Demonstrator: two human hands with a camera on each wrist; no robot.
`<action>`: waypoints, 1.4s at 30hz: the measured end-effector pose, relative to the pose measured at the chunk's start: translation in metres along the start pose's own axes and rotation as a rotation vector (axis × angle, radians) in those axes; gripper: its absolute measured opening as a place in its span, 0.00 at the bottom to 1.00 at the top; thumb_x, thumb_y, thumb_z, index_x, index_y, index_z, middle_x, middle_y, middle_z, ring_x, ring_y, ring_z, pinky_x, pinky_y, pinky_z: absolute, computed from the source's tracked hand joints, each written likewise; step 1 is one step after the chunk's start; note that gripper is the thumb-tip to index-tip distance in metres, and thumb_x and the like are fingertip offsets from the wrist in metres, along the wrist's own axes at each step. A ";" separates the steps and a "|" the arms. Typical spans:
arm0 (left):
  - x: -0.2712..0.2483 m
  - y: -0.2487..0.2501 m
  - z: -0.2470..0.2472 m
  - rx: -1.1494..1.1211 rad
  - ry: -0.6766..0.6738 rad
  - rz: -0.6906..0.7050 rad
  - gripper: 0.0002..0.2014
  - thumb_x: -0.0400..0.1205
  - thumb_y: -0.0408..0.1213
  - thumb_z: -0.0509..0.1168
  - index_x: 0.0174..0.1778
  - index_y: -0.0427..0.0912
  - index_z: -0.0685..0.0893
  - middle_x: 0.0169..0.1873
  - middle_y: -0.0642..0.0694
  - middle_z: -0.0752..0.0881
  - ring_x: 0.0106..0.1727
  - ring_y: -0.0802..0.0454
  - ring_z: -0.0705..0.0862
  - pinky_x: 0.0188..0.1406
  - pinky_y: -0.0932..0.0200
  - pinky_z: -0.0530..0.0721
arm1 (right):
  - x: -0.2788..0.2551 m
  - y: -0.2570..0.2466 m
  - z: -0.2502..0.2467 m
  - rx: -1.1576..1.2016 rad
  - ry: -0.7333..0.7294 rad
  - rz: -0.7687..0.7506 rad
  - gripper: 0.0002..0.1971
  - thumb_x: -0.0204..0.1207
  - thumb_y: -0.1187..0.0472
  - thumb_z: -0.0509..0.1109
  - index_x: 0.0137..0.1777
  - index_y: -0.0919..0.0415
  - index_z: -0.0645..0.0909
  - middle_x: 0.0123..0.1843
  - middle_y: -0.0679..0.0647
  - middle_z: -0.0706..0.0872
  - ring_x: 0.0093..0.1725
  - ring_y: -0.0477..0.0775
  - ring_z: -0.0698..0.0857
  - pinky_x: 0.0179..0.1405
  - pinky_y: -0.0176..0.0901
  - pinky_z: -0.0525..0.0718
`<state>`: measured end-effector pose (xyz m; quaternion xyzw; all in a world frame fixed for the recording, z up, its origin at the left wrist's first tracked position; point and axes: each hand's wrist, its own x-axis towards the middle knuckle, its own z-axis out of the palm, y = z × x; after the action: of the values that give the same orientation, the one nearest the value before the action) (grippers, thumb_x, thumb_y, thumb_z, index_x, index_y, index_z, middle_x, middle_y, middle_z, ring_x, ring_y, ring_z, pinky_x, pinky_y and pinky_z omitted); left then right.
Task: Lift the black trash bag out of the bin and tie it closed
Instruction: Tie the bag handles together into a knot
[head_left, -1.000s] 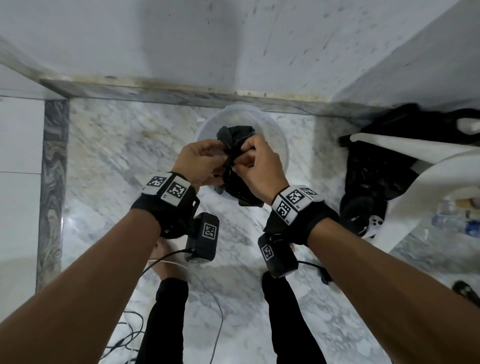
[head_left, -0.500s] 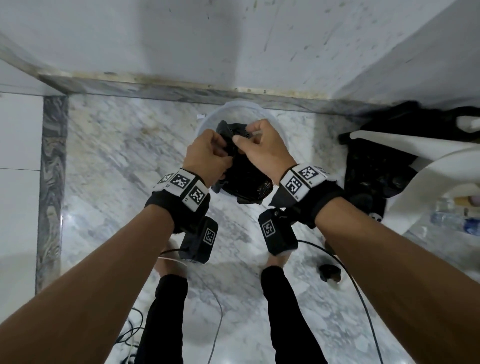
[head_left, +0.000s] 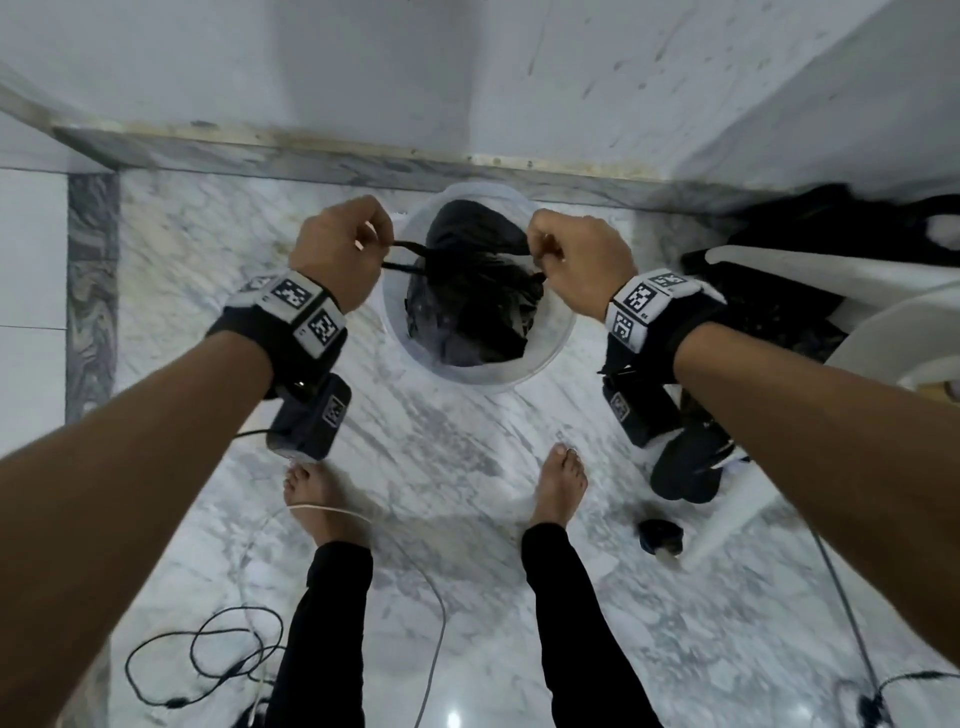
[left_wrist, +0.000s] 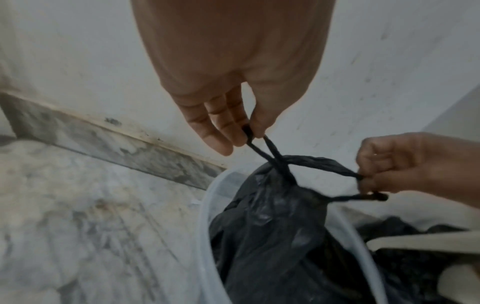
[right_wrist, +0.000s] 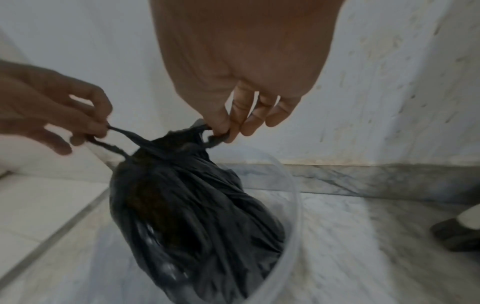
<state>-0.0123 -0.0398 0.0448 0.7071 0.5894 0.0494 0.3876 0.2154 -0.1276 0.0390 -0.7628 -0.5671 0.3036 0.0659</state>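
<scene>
Both hands are up over the bin (head_left: 558, 332), and they're set wide apart. The left hand (head_left: 340, 249) sits off the bin's left rim, the right hand (head_left: 582, 254) over its right side. Between them hangs the black trash bag (head_left: 467, 301), its gathered neck drawn up, its body inside the clear round bin.

Look at the left wrist view: the left fingers (left_wrist: 221, 123) curl down and pinch a thin twisted loop of the bag's plastic against the thumb. Two strands run from that pinch down to the bunched neck of the bag (left_wrist: 272, 236). Across from it, the right hand (left_wrist: 405, 162) grips the other twisted strands, fingers folded tight round them.

From the right wrist view, same story. The right fingers (right_wrist: 249, 115) nip a small fold of black plastic at the top of the bag (right_wrist: 194, 205), and the left hand (right_wrist: 52, 107) holds its strands off to the side, stretched taut. The bag's lower part lies within the bin's translucent wall (right_wrist: 293, 205), leaning toward one side.

The bin stands on the marble floor (head_left: 208, 234) close to the white wall (head_left: 363, 67). Two bare feet are planted behind it, and black cables (head_left: 208, 660) trail across the floor. A white plastic chair (head_left: 831, 280) stands at the right.
</scene>
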 end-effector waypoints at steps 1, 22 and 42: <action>0.004 -0.005 -0.001 0.052 -0.010 0.022 0.08 0.77 0.31 0.61 0.40 0.46 0.84 0.42 0.43 0.85 0.45 0.39 0.84 0.46 0.49 0.83 | 0.001 0.007 0.000 -0.053 -0.015 -0.017 0.09 0.68 0.66 0.62 0.43 0.54 0.81 0.41 0.53 0.90 0.46 0.65 0.84 0.47 0.53 0.82; 0.007 -0.043 -0.003 0.609 -0.211 0.483 0.12 0.78 0.34 0.60 0.54 0.44 0.83 0.48 0.39 0.82 0.47 0.34 0.81 0.32 0.49 0.73 | -0.013 0.080 -0.020 -0.573 -0.224 -0.204 0.22 0.76 0.57 0.61 0.70 0.43 0.76 0.59 0.55 0.83 0.59 0.62 0.79 0.57 0.55 0.71; 0.011 -0.027 -0.011 -0.626 -0.226 -0.334 0.14 0.73 0.35 0.63 0.22 0.46 0.87 0.25 0.53 0.90 0.49 0.50 0.87 0.68 0.43 0.81 | -0.021 0.058 -0.046 0.201 -0.108 -0.179 0.07 0.69 0.64 0.74 0.34 0.69 0.84 0.60 0.51 0.87 0.59 0.47 0.84 0.61 0.22 0.71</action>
<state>-0.0362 -0.0246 0.0322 0.4494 0.6065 0.0849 0.6504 0.2846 -0.1554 0.0583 -0.6813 -0.6025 0.3922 0.1382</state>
